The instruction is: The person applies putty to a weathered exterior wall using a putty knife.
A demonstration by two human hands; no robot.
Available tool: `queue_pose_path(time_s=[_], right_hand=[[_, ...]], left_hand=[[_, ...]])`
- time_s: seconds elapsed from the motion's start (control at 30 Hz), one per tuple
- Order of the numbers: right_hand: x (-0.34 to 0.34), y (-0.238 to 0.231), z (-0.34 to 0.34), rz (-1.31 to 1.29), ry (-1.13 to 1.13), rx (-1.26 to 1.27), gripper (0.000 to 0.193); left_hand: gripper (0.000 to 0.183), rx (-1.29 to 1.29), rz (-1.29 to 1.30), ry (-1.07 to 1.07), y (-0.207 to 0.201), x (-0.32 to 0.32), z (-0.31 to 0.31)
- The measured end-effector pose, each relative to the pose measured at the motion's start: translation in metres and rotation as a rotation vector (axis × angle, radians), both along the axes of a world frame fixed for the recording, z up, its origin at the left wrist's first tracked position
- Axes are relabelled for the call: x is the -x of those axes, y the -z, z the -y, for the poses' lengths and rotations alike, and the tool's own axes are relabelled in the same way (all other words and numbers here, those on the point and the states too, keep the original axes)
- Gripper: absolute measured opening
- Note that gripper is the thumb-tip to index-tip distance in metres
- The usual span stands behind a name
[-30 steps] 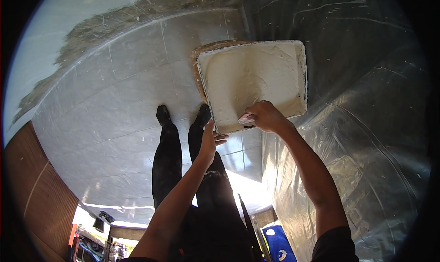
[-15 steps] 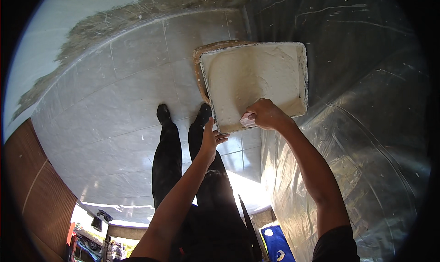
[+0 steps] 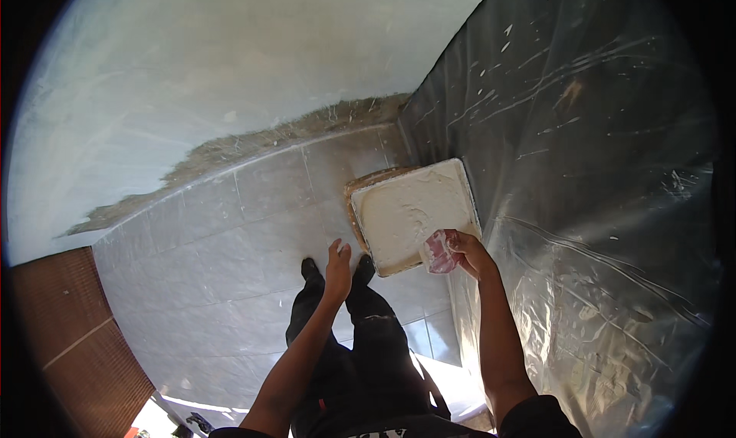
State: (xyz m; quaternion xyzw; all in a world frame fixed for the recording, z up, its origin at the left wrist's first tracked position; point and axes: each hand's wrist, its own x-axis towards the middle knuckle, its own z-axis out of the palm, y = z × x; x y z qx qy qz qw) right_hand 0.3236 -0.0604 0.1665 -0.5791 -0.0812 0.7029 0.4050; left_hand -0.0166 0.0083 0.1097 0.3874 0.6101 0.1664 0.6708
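Observation:
My right hand (image 3: 473, 255) grips a small pinkish-red piece (image 3: 439, 252) smeared with white paste, held above the near right part of a rectangular tub (image 3: 366, 246). Its exact kind I cannot make out. Thick off-white paste (image 3: 410, 208) fills the tub, its surface ridged and uneven. To the left of the tub, my left hand (image 3: 338, 272) hovers over the floor with its fingers apart and nothing in them.
A brown, stained rim (image 3: 355, 217) shows beneath the tub's far left side. Plastic sheeting (image 3: 583, 208) hangs on the right. Ahead is a pale wall (image 3: 268, 55) with a rough bare strip along its foot. My shoes (image 3: 365, 267) stand on grey tiles (image 3: 230, 262).
My view has tilted up, showing more wall. My right hand has risen from the paste with the pinkish-red piece, and my left hand has come away from the tub's edge.

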Motion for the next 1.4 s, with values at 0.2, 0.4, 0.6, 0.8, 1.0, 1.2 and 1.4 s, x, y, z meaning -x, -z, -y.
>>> queue_pose_path(time_s=[0.2,0.4,0.6,0.8,1.0,1.2,1.4], right_hand=[[0.053,-0.092,-0.018,-0.287,0.343,-0.431,0.056],[0.095,-0.188,-0.136,-0.414,0.353,-0.742,0.064],[0.113,-0.364,-0.281,-0.284,0.329,-1.109,0.06],[0.16,-0.62,-0.381,0.366,0.371,-1.463,0.036],[0.173,-0.774,-0.41,1.355,0.514,-1.816,0.028],[0.175,-0.786,-0.451,2.032,0.56,-1.962,0.046],[0.173,-0.684,-0.483,2.143,0.706,-1.839,0.055]], left_hand=[[0.054,-0.404,0.142,-0.12,-0.164,-0.007,-0.094],[0.056,-1.145,0.111,-0.037,-0.3,0.011,-0.209],[0.064,-1.906,-0.187,-0.055,-0.467,0.04,-0.314],[0.063,-2.26,-0.388,-0.092,-0.567,0.079,-0.416],[0.063,-2.373,-0.451,-0.076,-0.582,0.09,-0.467],[0.058,-2.384,-0.489,-0.063,-0.577,0.088,-0.469],[0.056,-2.397,-0.515,-0.064,-0.578,0.087,-0.469]])
